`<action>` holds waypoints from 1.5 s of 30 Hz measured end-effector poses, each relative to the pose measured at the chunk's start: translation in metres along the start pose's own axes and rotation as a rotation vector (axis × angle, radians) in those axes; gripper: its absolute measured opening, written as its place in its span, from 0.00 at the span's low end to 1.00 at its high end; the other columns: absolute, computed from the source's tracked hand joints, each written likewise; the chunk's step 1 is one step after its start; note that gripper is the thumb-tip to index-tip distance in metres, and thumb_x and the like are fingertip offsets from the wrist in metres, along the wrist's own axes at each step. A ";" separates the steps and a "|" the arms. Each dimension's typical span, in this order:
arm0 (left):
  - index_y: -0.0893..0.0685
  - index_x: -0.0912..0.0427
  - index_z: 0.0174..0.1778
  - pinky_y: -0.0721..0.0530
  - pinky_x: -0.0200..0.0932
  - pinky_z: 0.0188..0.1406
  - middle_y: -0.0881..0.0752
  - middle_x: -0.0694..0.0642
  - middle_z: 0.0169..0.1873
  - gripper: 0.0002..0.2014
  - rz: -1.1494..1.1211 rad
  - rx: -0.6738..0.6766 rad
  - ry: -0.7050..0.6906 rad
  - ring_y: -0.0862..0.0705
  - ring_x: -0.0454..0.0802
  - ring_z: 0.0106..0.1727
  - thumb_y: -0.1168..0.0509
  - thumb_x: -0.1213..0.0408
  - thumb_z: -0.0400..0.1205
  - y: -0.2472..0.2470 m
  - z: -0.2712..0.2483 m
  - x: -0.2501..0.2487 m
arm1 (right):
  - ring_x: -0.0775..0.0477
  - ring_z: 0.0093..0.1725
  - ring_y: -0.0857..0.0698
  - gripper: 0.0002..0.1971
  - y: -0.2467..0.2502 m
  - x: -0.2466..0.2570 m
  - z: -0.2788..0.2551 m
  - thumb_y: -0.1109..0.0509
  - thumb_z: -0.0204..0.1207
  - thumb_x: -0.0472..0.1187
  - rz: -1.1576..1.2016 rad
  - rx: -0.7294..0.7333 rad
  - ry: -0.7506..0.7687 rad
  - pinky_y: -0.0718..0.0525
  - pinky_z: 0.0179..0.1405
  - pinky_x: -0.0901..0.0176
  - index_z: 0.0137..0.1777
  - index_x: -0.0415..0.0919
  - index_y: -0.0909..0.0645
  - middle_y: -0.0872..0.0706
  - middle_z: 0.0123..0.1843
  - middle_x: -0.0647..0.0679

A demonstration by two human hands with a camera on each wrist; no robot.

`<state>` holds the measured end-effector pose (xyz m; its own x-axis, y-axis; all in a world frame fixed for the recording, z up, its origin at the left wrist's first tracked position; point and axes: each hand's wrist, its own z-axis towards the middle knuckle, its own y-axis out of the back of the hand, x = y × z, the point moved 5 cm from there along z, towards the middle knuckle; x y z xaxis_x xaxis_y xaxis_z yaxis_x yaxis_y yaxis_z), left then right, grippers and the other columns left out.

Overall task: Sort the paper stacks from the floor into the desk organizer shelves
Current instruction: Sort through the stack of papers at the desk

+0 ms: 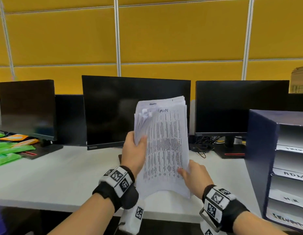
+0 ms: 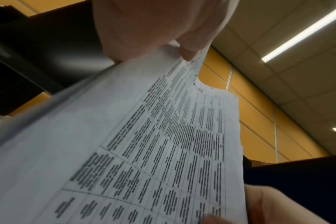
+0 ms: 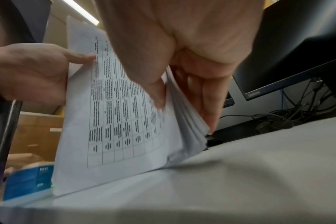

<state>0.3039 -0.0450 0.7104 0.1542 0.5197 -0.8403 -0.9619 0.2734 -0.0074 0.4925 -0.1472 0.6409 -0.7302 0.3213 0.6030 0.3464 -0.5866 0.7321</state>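
A thick stack of printed table sheets (image 1: 164, 141) stands upright on the white desk (image 1: 62, 175), with its bottom edge resting on the surface. "ADMIN" is handwritten near its top. My left hand (image 1: 139, 141) grips the stack's left edge, thumb in front, and several sheets fan out above it. My right hand (image 1: 186, 170) pinches the lower right corner; in the right wrist view its thumb lies on the front sheet (image 3: 125, 121) and its fingers (image 3: 207, 98) lie behind. The dark blue organizer (image 1: 262, 150) stands at the right, its shelves labelled ADMIN, H.R and SECURITY.
Three dark monitors (image 1: 135, 109) line the back of the desk before a yellow partition wall. Green and orange packets (image 1: 9, 150) lie at the far left. Cables (image 1: 203, 145) tangle under the right monitor. A blue box (image 3: 29, 180) shows below the desk edge.
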 end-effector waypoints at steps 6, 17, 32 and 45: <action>0.21 0.47 0.46 0.12 0.57 0.50 0.14 0.49 0.43 0.04 0.029 -0.077 -0.018 0.13 0.48 0.46 0.33 0.53 0.82 0.007 0.006 -0.007 | 0.56 0.52 0.14 0.19 0.007 0.007 0.001 0.23 0.71 0.42 0.295 0.086 0.041 0.17 0.49 0.65 0.60 0.49 0.22 0.14 0.54 0.57; 0.17 0.46 0.49 0.09 0.52 0.46 0.10 0.48 0.45 0.10 -0.051 -0.058 -0.095 0.10 0.45 0.46 0.26 0.52 0.76 0.024 0.004 -0.033 | 0.51 0.56 0.13 0.14 0.089 0.077 0.008 0.29 0.76 0.34 0.793 -0.140 0.298 0.12 0.53 0.49 0.57 0.52 0.22 0.13 0.55 0.51; 0.15 0.57 0.55 0.09 0.54 0.44 0.08 0.54 0.44 0.12 -0.075 0.162 0.026 0.08 0.52 0.45 0.26 0.66 0.76 0.040 0.007 -0.027 | 0.42 0.54 0.11 0.12 0.071 0.069 -0.001 0.28 0.72 0.29 0.855 0.037 0.211 0.12 0.54 0.43 0.50 0.46 0.16 0.10 0.52 0.44; 0.18 0.56 0.66 0.16 0.60 0.62 0.11 0.56 0.58 0.26 0.099 0.704 0.370 0.12 0.55 0.59 0.22 0.59 0.72 0.036 -0.018 0.048 | 0.36 0.55 0.12 0.15 0.103 0.057 0.010 0.29 0.73 0.28 1.014 -0.087 0.080 0.16 0.56 0.31 0.60 0.36 0.18 0.11 0.55 0.38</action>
<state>0.2730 -0.0250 0.6599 -0.1282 0.2999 -0.9453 -0.5796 0.7508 0.3168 0.4928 -0.1818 0.7544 -0.1545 -0.4056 0.9009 0.7821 -0.6074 -0.1393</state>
